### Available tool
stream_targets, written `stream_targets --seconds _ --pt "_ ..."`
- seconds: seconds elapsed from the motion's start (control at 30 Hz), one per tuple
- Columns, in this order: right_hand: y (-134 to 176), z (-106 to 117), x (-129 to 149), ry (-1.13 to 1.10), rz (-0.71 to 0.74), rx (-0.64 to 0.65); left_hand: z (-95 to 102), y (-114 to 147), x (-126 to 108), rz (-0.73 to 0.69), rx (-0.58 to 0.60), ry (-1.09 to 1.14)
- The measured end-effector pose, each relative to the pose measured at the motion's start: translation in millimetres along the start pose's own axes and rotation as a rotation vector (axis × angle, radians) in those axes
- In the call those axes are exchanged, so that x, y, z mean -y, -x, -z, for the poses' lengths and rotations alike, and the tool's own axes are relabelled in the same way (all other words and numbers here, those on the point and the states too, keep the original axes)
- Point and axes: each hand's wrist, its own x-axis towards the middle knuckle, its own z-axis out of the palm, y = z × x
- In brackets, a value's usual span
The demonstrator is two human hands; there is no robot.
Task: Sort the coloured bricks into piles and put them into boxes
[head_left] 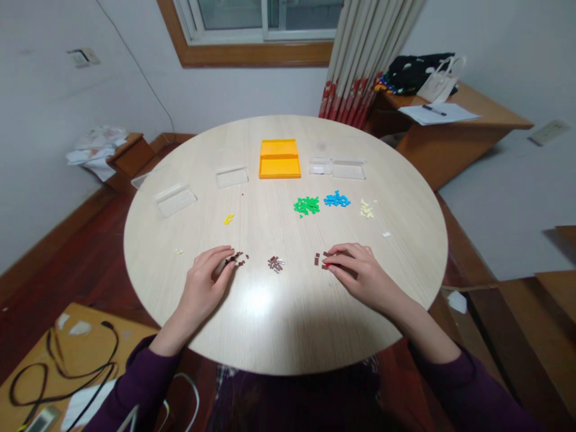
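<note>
Dark brown small bricks [240, 263] lie in a loose cluster at the left, with my left hand [204, 276] curved around their near side, thumb and fingers apart. On the right, several flat reddish-brown bricks [317, 259] lie by the fingertips of my right hand [355, 267]. Between its index finger and thumb shows a small red piece [327, 264], partly hidden by the fingers. Midway between my hands sits a mixed heap of small brown and greyish pieces [275, 264].
Beyond my hands lie green pieces [306, 206], blue pieces [337, 199], cream pieces [366, 209] and yellow pieces [229, 219]. An open orange case [279, 176] stands at the back. Clear plastic boxes [348, 170] flank it, another clear box [175, 201] farther left. The round table [288, 336] ends near my body.
</note>
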Motion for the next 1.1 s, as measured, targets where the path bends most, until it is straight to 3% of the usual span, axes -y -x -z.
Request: stream_targets --seconds 0.17,0.33,0.53,0.8,1.0,1.1 --pt "-1.1 1.3 2.1 -0.010 -0.012 -0.073 -1.0 0.3 -1.4 -0.023 0.040 -0.016" --pt "-0.5 3.9 4.1 -0.060 -0.141 -0.139 -2.0 0.4 -1.8 -0.073 0.103 -0.073" --pt "1.0 5.9 1.9 -0.129 -0.199 -0.243 -1.1 -0.1 -1.5 -0.090 0.051 -0.065" --pt "-5.7 10.0 6.0 -0.058 -0.256 -0.171 2.0 -1.2 -2.9 -0.109 -0.046 -0.066" --pt "-25.6 16.8 9.4 0.016 -0.044 0.030 3.2 -2.0 -5.4 -0.066 -0.079 -0.037" --pt "-38.2 20.0 8.6 0.091 -0.005 0.118 3.3 -2.0 -6.0 -0.064 -0.089 -0.035"
